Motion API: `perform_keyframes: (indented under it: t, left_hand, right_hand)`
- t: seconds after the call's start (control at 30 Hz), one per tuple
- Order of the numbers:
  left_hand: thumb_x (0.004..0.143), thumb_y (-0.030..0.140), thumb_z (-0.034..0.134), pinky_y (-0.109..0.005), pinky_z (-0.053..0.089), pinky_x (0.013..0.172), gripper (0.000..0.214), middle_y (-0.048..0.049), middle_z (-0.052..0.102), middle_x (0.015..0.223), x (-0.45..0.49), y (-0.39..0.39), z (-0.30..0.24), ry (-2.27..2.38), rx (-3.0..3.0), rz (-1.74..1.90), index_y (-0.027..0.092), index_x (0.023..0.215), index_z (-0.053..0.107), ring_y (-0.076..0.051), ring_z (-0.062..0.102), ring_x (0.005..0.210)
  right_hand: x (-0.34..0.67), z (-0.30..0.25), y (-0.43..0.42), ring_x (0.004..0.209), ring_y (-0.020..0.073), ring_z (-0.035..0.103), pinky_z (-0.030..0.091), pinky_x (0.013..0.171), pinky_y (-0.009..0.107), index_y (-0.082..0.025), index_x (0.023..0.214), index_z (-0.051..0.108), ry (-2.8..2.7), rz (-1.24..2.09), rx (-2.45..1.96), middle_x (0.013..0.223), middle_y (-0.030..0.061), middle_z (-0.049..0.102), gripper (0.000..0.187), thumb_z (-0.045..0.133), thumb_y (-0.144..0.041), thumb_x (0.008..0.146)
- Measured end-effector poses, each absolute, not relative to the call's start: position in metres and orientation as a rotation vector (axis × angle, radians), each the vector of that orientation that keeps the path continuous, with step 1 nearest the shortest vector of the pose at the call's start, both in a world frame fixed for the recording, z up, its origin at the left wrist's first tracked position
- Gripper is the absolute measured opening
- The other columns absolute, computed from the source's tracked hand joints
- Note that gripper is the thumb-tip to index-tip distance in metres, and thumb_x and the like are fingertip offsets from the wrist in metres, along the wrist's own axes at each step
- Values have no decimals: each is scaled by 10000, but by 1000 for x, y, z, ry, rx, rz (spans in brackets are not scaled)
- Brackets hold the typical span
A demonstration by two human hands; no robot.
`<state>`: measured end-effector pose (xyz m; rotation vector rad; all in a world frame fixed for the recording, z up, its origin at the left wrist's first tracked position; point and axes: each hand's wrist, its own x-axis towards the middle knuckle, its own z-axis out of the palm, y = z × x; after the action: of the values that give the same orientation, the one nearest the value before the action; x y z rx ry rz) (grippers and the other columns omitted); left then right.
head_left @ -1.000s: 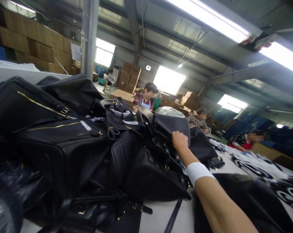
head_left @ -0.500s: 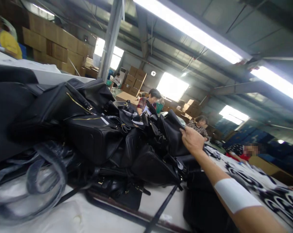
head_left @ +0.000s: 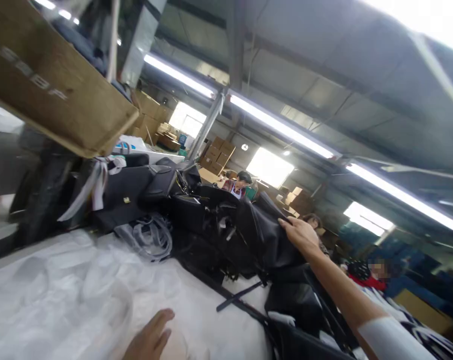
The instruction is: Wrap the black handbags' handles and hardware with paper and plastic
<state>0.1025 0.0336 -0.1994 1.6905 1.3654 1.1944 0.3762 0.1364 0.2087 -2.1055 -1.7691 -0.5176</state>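
My right hand (head_left: 300, 234) reaches out and grips the top edge of a black bag (head_left: 262, 235) at the right side of a heap of black bags (head_left: 190, 212). A white band wraps my right forearm. My left hand (head_left: 151, 337) shows at the bottom edge over white plastic sheeting (head_left: 72, 290), fingers stretched and apart, holding nothing. A loose black strap (head_left: 238, 296) lies on the sheeting below the held bag.
A cardboard box (head_left: 53, 85) looms at the upper left. Clear plastic wrap (head_left: 149, 239) lies by the heap. More black bags (head_left: 305, 320) lie at the lower right. Other people sit at work beyond the heap and to the right. Stacked cartons stand far back.
The view has swung left and back, so the heap looks farther. My right hand still holds the black bag and has pulled it up. My left hand has come into view.
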Motion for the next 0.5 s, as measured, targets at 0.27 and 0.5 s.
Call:
perform_keyframes:
  t: [0.27,0.5]
  left_hand:
    - [815,710,452,-434,441,1003,756,-203,492,1397,60,-6,-98,881,895,1182,128,1297,471,-312,516,1249]
    - [859,626,481,-397,413,981,585,-105,653,1184,24,-59,-92,773,947,1174,189,1239,566,-276,564,1157]
  right_hand:
    - [315,162,33,788,215,692,517,684,296,-208,970,700,-1780,277,-1837,847,41,738,418,526,-563,833]
    - [272,17,-53,860,265,716,572,790,364,-180,922,698,-1199,1317,-1466,849,70,757,469,724,-570,662]
